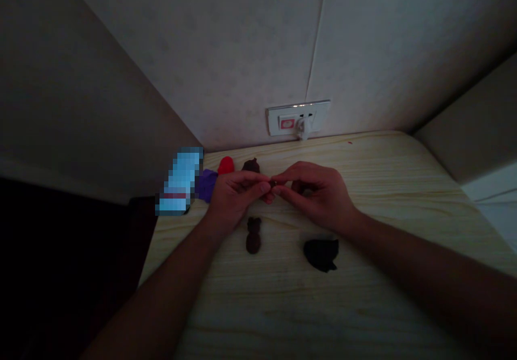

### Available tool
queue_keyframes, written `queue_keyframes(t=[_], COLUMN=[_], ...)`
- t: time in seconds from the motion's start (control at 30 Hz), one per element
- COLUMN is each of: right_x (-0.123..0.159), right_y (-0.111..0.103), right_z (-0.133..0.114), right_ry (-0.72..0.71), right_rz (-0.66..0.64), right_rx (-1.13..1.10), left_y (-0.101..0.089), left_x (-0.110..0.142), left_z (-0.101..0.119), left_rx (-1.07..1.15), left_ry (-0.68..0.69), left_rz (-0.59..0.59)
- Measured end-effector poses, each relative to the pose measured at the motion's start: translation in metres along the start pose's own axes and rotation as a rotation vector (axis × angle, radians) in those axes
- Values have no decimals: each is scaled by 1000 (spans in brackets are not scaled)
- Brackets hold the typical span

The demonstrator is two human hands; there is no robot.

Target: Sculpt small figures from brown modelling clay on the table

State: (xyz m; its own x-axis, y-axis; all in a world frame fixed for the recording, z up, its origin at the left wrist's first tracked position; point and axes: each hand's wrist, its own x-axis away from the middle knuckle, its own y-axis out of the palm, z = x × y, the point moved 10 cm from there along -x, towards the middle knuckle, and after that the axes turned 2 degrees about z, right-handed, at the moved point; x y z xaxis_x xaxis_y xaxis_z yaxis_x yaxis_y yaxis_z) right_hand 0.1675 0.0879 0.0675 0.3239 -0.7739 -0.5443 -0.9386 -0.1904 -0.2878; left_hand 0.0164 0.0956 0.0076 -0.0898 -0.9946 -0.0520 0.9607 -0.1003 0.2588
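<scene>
My left hand (236, 193) and my right hand (317, 190) meet above the light wooden table (383, 198), fingers pinched together on a tiny dark piece of clay (273, 183) between the fingertips. Below the hands a small brown clay figure (253, 235) lies on the table. A black clay lump (322, 254) lies under my right wrist. Behind my left hand sit a red lump (226, 164), a dark brown lump (251, 164) and a purple lump (207, 184).
A blurred blue object (180, 181) stands at the table's left edge. A wall socket with a plug (299, 118) is on the wall behind the table. Walls close in at the left and right; the room is dim.
</scene>
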Motion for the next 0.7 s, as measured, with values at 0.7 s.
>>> queue_keyframes(t=[0.7], right_x=[0], right_y=[0], right_z=[-1], right_ry=[-30], right_rz=[-1], right_rx=[6], left_y=[0], left_x=[0], left_z=[-7], left_rx=[5], left_ry=[-74], left_rz=[-1])
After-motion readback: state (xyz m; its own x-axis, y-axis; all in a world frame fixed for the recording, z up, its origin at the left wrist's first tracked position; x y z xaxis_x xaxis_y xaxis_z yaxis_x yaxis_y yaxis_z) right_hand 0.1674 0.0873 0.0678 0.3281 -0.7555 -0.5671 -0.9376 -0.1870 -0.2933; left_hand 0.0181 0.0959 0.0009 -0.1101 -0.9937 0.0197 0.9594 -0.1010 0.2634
